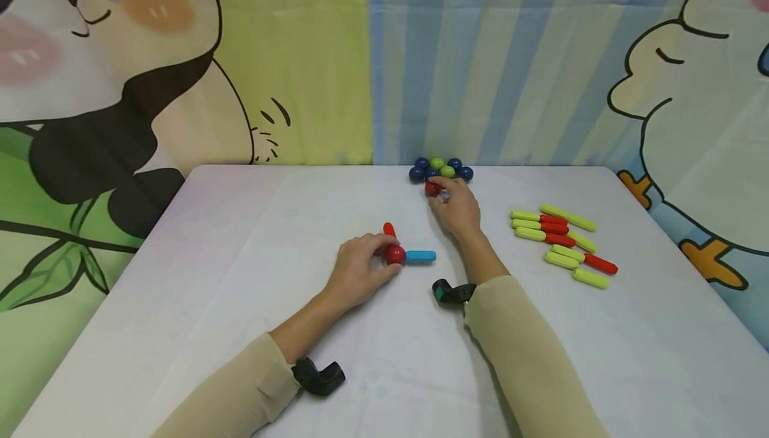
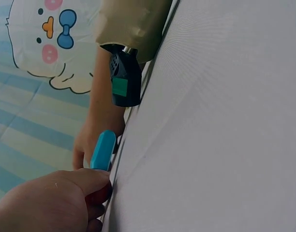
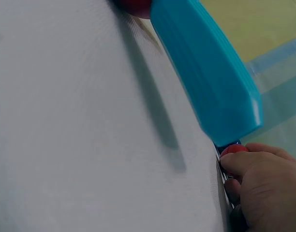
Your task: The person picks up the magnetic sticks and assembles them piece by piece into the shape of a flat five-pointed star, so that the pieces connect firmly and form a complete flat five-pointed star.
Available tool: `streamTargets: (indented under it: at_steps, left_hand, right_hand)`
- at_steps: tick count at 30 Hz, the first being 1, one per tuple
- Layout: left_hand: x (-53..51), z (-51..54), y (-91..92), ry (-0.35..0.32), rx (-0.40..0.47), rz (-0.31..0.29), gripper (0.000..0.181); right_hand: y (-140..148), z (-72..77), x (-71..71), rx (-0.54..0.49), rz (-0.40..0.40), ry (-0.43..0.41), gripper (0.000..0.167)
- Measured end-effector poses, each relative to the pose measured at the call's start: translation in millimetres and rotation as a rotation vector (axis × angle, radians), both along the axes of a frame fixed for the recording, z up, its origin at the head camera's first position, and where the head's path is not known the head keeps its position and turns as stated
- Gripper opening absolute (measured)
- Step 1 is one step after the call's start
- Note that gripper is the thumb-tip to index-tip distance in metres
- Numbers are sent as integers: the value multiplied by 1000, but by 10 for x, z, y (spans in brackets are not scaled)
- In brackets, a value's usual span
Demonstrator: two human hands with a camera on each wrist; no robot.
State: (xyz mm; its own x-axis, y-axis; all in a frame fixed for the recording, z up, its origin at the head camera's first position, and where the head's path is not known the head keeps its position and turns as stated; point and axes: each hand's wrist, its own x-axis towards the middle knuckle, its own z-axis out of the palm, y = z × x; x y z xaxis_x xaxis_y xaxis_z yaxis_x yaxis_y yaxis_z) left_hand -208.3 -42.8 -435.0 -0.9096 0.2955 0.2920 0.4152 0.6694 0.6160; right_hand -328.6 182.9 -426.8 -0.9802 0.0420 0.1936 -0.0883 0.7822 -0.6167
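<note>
Near the middle of the table in the head view, my left hand [image 1: 360, 268] holds a red ball [image 1: 396, 255] between thumb and fingers. A blue stick [image 1: 420, 256] extends from this ball to the right, and a red stick [image 1: 389, 230] points away toward the back. Farther back, my right hand [image 1: 459, 207] pinches a second red ball [image 1: 431, 189], right in front of a cluster of dark blue balls [image 1: 416, 174] and green balls [image 1: 447, 171]. The blue stick [image 3: 206, 72] looms close in the right wrist view, its shadow falling on the cloth.
On the right side of the white table [image 1: 240, 258] lie several yellow-green sticks [image 1: 567, 217] and red sticks [image 1: 601, 264], some joined end to end. A printed curtain [image 1: 300, 57] hangs behind the table's back edge. Both wrists wear black devices [image 1: 318, 376].
</note>
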Motion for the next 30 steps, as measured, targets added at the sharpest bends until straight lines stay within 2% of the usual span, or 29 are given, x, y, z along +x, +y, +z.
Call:
streamTargets:
  at_steps: [5, 10, 13, 21, 24, 30]
  left_hand:
    - [0, 15, 14, 16, 9, -14, 42]
    - [6, 19, 15, 13, 4, -13, 42]
    - [12, 23, 14, 11, 2, -8, 43]
    - [2, 8, 15, 16, 2, -16, 42]
    - [1, 9, 13, 8, 10, -12, 42]
    - [2, 3, 5, -12, 13, -1, 43]
  right_hand:
    - [8, 20, 27, -43, -23, 9, 41]
    - [27, 19, 46, -128, -9, 31, 42]
    - [41, 27, 75, -210, 2, 27, 42]
    - [154, 73, 222, -462, 14, -51, 44]
    - [201, 81, 273, -498, 31, -66, 45]
    - [270, 110, 397, -496, 70, -108, 48]
